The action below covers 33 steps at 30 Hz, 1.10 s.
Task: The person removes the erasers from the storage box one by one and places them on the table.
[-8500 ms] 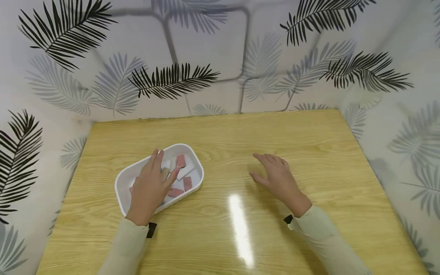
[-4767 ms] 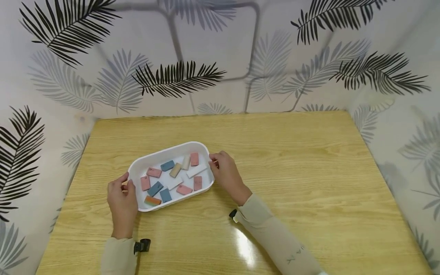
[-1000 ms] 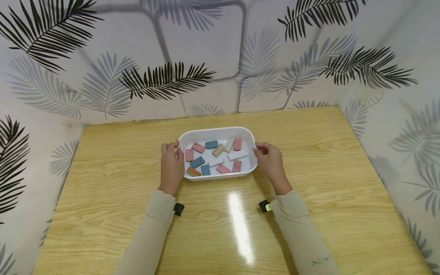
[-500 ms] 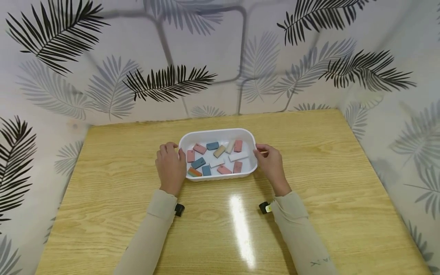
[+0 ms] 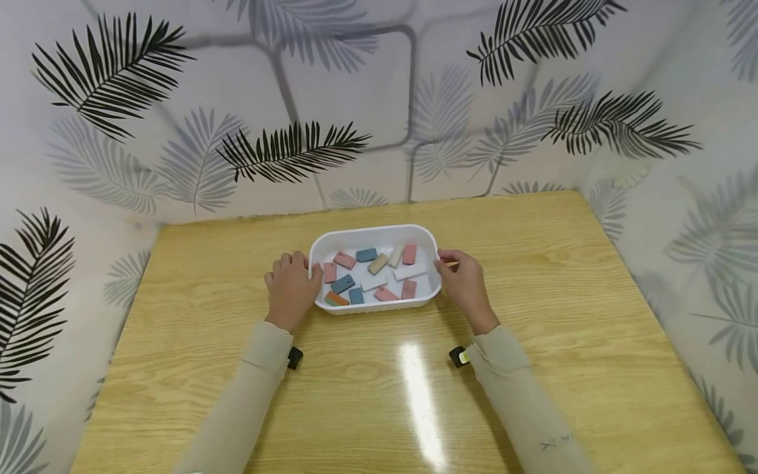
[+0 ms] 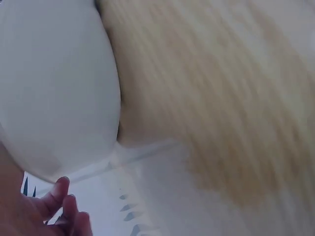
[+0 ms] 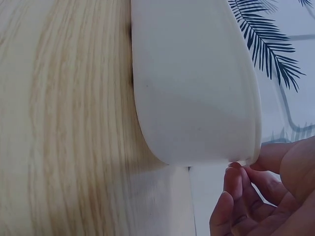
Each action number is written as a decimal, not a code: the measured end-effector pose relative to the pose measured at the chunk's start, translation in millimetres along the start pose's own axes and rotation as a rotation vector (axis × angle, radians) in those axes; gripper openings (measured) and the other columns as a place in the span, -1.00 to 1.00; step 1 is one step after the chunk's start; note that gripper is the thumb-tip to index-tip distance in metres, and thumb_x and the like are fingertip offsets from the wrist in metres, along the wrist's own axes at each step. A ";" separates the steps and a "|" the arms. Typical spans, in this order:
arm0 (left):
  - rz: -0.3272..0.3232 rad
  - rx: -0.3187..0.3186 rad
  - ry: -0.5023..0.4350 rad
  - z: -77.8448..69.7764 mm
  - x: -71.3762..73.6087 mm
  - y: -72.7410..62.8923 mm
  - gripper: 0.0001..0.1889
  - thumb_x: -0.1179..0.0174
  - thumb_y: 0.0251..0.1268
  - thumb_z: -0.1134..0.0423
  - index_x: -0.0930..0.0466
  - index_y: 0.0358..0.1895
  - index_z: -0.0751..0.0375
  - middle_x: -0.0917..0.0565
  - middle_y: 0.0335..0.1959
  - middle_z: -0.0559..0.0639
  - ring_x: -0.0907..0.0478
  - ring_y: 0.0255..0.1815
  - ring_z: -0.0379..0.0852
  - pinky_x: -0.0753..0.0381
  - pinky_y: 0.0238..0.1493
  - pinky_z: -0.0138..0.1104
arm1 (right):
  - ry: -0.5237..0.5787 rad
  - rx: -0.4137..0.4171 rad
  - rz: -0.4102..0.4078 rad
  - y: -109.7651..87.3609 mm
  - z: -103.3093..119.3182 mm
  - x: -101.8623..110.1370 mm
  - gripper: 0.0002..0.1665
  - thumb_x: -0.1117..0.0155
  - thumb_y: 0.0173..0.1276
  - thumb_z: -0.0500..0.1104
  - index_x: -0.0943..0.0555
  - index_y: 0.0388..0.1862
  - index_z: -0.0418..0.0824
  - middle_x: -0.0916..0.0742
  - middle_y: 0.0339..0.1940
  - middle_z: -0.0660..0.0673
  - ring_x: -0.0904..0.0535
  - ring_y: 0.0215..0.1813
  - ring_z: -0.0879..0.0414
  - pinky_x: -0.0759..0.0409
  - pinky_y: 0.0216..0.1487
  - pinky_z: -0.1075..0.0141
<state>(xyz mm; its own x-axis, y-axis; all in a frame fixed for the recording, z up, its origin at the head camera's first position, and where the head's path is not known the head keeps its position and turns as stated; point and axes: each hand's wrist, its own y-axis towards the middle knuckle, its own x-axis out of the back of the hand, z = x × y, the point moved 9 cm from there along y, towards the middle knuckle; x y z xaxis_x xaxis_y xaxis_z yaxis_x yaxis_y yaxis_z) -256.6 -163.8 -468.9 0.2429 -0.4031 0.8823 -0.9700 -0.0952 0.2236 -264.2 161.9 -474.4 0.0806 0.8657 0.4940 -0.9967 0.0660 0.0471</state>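
Since the frame of about five seconds ago, the white tray (image 5: 373,307) has moved from the left part of the wooden table (image 5: 361,401) to its middle. At the left end, the left hand (image 5: 290,289) has its thumb across the tray rim and its other fingers loosely bent outside; whether they grip the wall cannot be told. Contents of the tray, left to right: a pink block (image 5: 329,272), an orange-and-green block (image 5: 336,299), two further pink blocks and three blue blocks (image 5: 343,284) in the left half; a white block (image 5: 374,282) and a tan block (image 5: 378,264) near the middle; then a beige block (image 5: 395,255), a second white block and two more pink blocks toward the right. At the right end, the right hand (image 5: 464,280) pinches the rim between thumb and fingertips. Each sleeved wrist carries a black device (image 5: 458,356). Behind the table hangs a leaf-patterned backdrop (image 5: 355,99).
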 end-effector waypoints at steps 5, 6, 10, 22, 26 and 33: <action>-0.026 -0.116 0.047 -8.2 8.6 2.9 -0.78 -0.04 0.25 0.13 -0.34 -0.35 0.22 -0.35 -0.43 0.09 -0.29 -0.43 0.06 -0.29 -0.42 -0.13 | -0.007 -0.007 0.018 1.6 -0.3 0.4 -0.68 -0.20 0.31 -0.21 -0.58 -0.01 -0.35 -0.66 -0.18 -0.23 -0.58 -0.24 -0.03 -0.55 -0.31 0.27; -0.036 -0.140 0.051 -9.7 9.6 3.1 -0.79 -0.05 0.25 0.15 -0.34 -0.35 0.23 -0.34 -0.44 0.10 -0.28 -0.44 0.06 -0.30 -0.44 -0.14 | -0.012 -0.005 0.021 1.8 -0.2 0.2 -0.68 -0.20 0.31 -0.21 -0.58 0.00 -0.35 -0.66 -0.18 -0.23 -0.58 -0.24 -0.03 -0.54 -0.31 0.27; -0.058 -0.212 0.087 -13.0 10.3 4.5 -0.79 -0.03 0.27 0.17 -0.31 -0.41 0.22 -0.31 -0.49 0.07 -0.24 -0.47 0.03 -0.25 -0.44 -0.17 | -0.041 -0.007 0.040 2.7 -0.4 -1.1 -0.66 -0.19 0.32 -0.20 -0.57 0.01 -0.35 -0.65 -0.17 -0.22 -0.58 -0.23 -0.02 -0.54 -0.29 0.28; 0.004 -0.218 0.196 -6.7 0.9 11.7 -0.67 0.15 0.38 0.10 -0.40 -0.40 0.28 -0.41 -0.44 0.11 -0.34 -0.36 0.09 -0.33 -0.28 -0.09 | -0.190 -0.016 0.077 5.8 14.0 0.4 -0.67 -0.19 0.31 -0.20 -0.58 0.01 -0.34 -0.66 -0.17 -0.17 -0.57 -0.22 0.01 -0.54 -0.27 0.25; -0.001 -0.211 0.184 -7.5 0.1 13.4 -0.66 0.18 0.39 0.11 -0.43 -0.34 0.33 -0.44 -0.40 0.13 -0.35 -0.32 0.10 -0.32 -0.23 -0.08 | -0.270 -0.002 0.082 9.3 16.5 -2.2 -0.64 -0.20 0.31 -0.16 -0.56 0.04 -0.31 -0.64 -0.10 -0.18 -0.58 -0.18 -0.02 -0.53 -0.24 0.18; 0.033 -0.193 0.209 -11.2 -4.9 12.6 -0.69 0.15 0.38 0.13 -0.41 -0.28 0.35 -0.45 -0.36 0.16 -0.34 -0.29 0.10 -0.30 -0.24 -0.11 | -0.496 0.202 0.073 7.5 37.3 -15.9 -0.65 -0.23 0.21 -0.33 -0.59 0.01 -0.27 -0.59 -0.06 -0.23 -0.50 -0.06 -0.10 -0.45 -0.05 0.07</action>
<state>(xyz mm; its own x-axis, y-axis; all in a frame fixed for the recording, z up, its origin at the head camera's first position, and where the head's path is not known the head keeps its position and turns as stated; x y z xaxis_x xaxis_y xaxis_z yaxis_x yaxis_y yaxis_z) -269.9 -152.9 -465.8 0.2269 -0.2047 0.9522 -0.9631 0.0983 0.2506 -272.7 130.1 -449.6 0.0541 0.5234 0.8504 -0.9824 -0.1245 0.1391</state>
